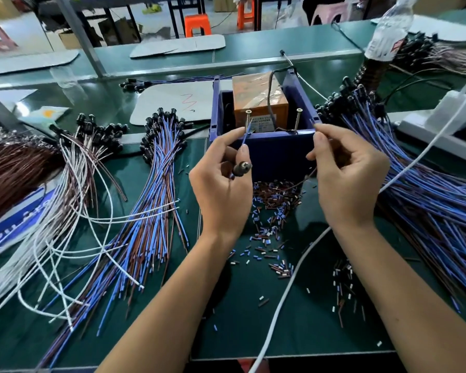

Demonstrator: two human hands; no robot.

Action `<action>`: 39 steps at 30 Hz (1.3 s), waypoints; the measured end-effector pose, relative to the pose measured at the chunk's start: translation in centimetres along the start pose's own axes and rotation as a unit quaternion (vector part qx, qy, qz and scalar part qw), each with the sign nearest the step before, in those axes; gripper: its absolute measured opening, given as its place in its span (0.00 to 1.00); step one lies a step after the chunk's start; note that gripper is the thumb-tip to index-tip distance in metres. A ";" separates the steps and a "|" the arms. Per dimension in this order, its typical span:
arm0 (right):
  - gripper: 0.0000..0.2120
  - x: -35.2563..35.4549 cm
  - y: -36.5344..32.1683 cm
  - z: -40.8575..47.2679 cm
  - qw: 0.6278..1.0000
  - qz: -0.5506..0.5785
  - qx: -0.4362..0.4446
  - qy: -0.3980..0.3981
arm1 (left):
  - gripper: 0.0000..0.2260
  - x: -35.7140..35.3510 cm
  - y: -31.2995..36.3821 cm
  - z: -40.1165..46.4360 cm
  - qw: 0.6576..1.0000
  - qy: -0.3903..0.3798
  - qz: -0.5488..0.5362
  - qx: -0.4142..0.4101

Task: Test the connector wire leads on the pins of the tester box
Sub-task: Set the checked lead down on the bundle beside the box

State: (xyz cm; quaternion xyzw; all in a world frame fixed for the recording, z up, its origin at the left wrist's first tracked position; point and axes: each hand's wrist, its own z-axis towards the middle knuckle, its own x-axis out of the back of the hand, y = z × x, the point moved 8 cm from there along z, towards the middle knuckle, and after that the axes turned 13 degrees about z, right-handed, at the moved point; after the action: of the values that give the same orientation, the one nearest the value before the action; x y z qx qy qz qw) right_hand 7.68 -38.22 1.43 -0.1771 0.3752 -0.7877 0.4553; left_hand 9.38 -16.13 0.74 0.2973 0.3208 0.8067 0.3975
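Two hands up at the tester box, mid-bench. Far left edge: brown wire bundle, then loose white leads, then a fanned pile of blue/brown leads with black connectors at the far end.

Left hand: grip closed on a black connector, held between curled fingers and palm. Thumb and index pinch its blue lead, which runs up to the left pin; bare tip looks to be touching the pin, hard to confirm.

Tester box: blue bin, near side facing the person, orange unit inside, two upright screw-like pins at the near wall. Right pin stands free, nothing on it.

Right hand: grip closed, thumb and index pinching a thin brown lead at the box's near right corner; the lead droops down toward the bench. Lead tip is not visible.

Cut insulation scraps litter the bench in front of the box, between the forearms. White cable crosses under the right forearm. Right edge: large blue/brown lead bundle; plastic bottle at the far right corner.
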 end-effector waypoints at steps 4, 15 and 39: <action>0.11 -0.8 -0.7 -0.3 0.999 -0.019 0.022 -0.024 | 0.08 0.5 -0.2 -0.1 0.999 0.038 0.010 0.009; 0.11 -1.1 -1.1 -0.4 0.999 -0.017 0.025 -0.040 | 0.07 1.0 -0.2 0.0 0.997 0.052 -0.025 0.046; 0.09 -0.1 -0.3 -0.4 1.000 0.007 -0.001 -0.023 | 0.07 1.4 0.9 -0.2 0.996 0.075 -0.037 0.021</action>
State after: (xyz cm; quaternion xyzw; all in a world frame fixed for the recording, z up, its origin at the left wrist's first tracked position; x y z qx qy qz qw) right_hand 7.28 -37.80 1.41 -0.1929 0.3671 -0.7795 0.4694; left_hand 8.07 -15.44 1.63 0.2322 0.3770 0.8045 0.3958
